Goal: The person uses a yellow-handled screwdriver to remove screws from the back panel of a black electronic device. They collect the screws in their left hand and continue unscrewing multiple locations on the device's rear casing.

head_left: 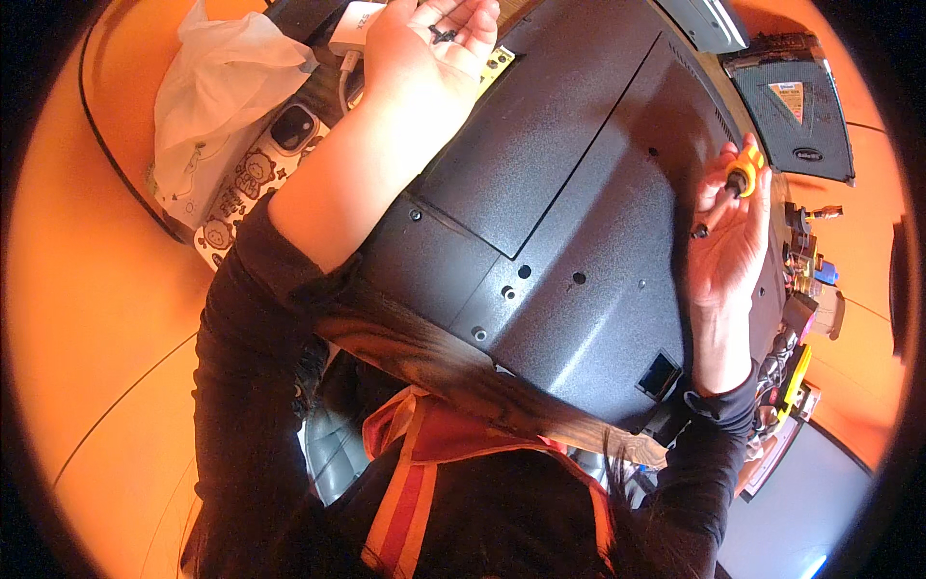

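My left hand [431, 75] is turned palm up beyond the far left part of a large black plastic back panel [540, 145], which looks like that of a television or monitor. Several small black screws [443, 35] lie in its cupped palm. Over the panel's right side, my right hand [725, 256] holds a screwdriver [744, 174] with a yellow handle. The screwdriver's dark tip points down and left, apart from the panel. Dark round holes and metal fittings show in the panel's near part.
The panel rests on a wooden table [415, 352] whose near edge is close to my body. On the left are a tissue pack [217, 82] and a phone in a patterned case [260, 174]. A dark speaker-like box [796, 111] stands at the far right, with small tools and parts below it.
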{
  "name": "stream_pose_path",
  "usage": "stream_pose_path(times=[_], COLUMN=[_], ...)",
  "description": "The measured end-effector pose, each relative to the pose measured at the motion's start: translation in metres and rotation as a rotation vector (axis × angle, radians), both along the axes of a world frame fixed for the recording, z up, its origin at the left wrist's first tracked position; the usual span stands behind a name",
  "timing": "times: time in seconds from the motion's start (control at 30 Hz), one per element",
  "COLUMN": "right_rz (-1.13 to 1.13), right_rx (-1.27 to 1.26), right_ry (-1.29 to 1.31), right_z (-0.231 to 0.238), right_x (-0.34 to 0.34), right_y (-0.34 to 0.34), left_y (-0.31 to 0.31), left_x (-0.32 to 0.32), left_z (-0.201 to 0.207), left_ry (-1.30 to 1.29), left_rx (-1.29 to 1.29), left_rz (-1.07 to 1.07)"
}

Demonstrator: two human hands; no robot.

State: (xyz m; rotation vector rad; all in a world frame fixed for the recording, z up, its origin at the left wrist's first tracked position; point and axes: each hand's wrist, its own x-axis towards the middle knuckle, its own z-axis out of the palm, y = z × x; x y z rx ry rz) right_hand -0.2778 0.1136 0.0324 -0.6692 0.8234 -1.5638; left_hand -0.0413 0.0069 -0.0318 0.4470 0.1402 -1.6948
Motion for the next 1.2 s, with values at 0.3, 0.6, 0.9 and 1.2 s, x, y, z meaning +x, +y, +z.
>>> stream_pose_path(times=[0.3, 0.6, 0.9, 1.2], right_rz=[0.133, 0.194, 0.091, 0.126], right_rx=[-0.021, 0.003, 0.025, 0.013], right_ry=[-0.214, -0.277, -0.146, -0.159], right_z=[-0.005, -0.006, -0.005, -0.003], right_x=[-0.007, -0.018, -0.018, -0.011], right_y=[0.0, -0.007, -0.008, -0.005], left_y=[-0.026, -0.045, -0.043, -0.047], left_x=[0.038, 0.066, 0.057, 0.057], left_z=[0.015, 0.025, 0.024, 0.009], left_ry=[0.016, 0.166, 0.138, 0.137], left_rx=[-0.148, -0.09, -0.103, -0.187], left_rz=[0.019, -0.104, -0.156, -0.174])
